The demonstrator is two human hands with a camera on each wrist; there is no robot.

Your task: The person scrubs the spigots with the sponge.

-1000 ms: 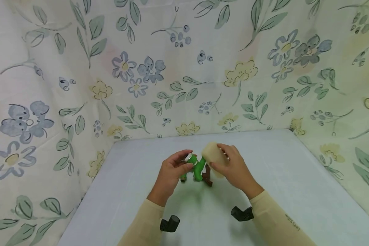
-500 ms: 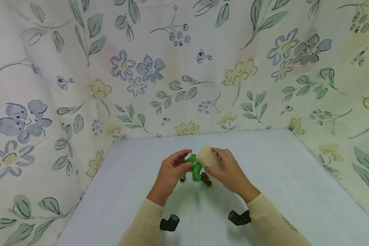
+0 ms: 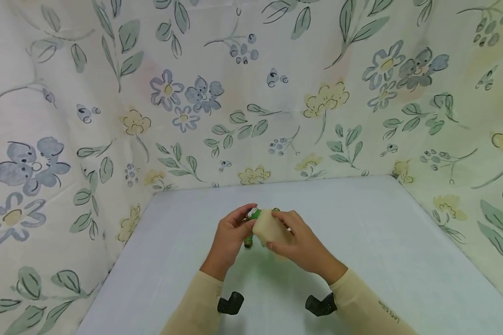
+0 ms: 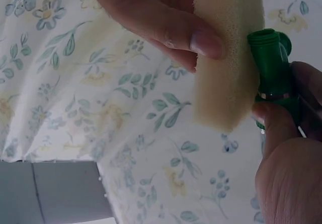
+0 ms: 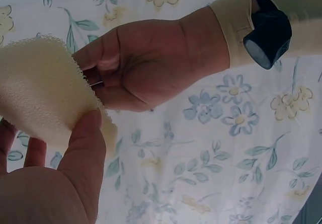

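Observation:
My left hand (image 3: 231,237) grips a shiny green tube-like object with a silver band near its end. The left wrist view shows this green object (image 4: 271,68) with a ridged round mouth and a rounded bulge at its side, the thumb pressed below the band. A thick cream foam sponge (image 3: 271,230) is held between the thumb and fingers of my right hand (image 3: 303,244). In the left wrist view the sponge (image 4: 229,83) lies right alongside the green tube. From the head, the sponge hides most of the green object and its brown part.
Below both hands is a table with a pale cover (image 3: 176,242). Floral cloth (image 3: 251,139) hangs behind it and at the sides. Each sleeved forearm carries a black wrist camera (image 3: 231,303).
My right hand has moved left with the sponge, bringing it over the green object and covering much of it and the brown part. The left hand has stayed almost in place.

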